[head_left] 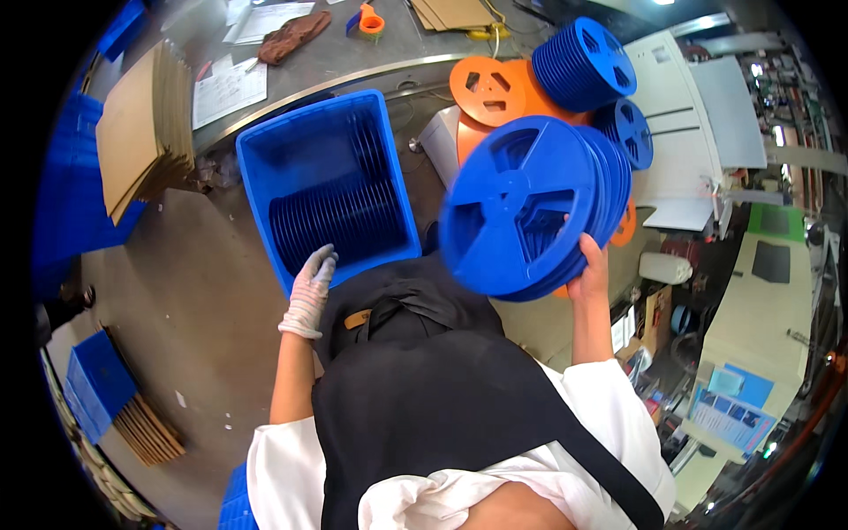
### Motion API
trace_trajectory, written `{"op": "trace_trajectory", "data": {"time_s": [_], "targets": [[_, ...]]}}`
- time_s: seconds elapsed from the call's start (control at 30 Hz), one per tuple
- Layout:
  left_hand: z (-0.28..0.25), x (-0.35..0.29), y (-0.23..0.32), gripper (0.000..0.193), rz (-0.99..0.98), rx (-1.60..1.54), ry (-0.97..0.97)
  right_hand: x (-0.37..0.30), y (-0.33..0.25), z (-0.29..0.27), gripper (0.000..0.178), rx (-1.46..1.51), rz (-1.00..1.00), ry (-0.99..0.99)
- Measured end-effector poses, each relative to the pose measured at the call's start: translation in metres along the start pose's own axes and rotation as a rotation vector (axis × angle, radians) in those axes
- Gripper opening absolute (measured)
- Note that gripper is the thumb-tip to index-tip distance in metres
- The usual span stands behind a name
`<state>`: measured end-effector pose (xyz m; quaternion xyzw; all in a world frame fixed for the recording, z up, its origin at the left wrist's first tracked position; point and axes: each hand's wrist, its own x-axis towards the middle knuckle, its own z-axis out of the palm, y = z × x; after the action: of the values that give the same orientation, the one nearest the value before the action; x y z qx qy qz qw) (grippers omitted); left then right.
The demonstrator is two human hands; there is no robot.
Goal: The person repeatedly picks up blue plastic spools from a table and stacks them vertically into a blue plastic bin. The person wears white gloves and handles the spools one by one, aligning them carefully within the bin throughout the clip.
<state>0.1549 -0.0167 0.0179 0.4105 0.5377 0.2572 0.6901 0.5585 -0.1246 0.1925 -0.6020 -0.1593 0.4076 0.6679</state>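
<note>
My bare right hand (pixel 590 272) grips a thick stack of blue plastic reels (pixel 505 190) by its lower right edge. The stack is tilted, its spoked front face turned toward me. My left hand (pixel 309 290), in a pale knit glove, is at the near edge of a blue plastic bin (pixel 250 190). Its fingers are stretched out, with no object visible in them. Beside those fingertips, a row of blue reels (pixel 336 221) stands on edge inside the bin. A shorter row of reels (pixel 367 146) lines the bin's far right side.
Orange reels (pixel 488 91) and more stacked blue reels (pixel 583 64) stand beyond the held stack. A metal workbench (pixel 331 55) at the back carries papers and an orange tape dispenser (pixel 367 21). Brown cardboard sheets (pixel 141 128) are piled at the left.
</note>
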Motion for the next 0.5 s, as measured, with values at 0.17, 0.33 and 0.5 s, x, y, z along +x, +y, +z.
{"op": "trace_trajectory", "data": {"time_s": [0.17, 0.33, 0.5], "targets": [[0.017, -0.016, 0.062, 0.039, 0.124, -0.141, 0.007, -0.014, 0.024, 0.008, 0.031, 0.552, 0.129, -0.282], [-0.005, -0.029, 0.053, 0.043, 0.366, -0.468, 0.090, -0.014, 0.047, 0.045, 0.028, 0.682, 0.178, -0.494], [-0.025, -0.059, 0.069, 0.037, 0.319, -0.452, 0.270, -0.010, 0.051, 0.074, 0.025, 0.646, 0.206, -0.507]]}}
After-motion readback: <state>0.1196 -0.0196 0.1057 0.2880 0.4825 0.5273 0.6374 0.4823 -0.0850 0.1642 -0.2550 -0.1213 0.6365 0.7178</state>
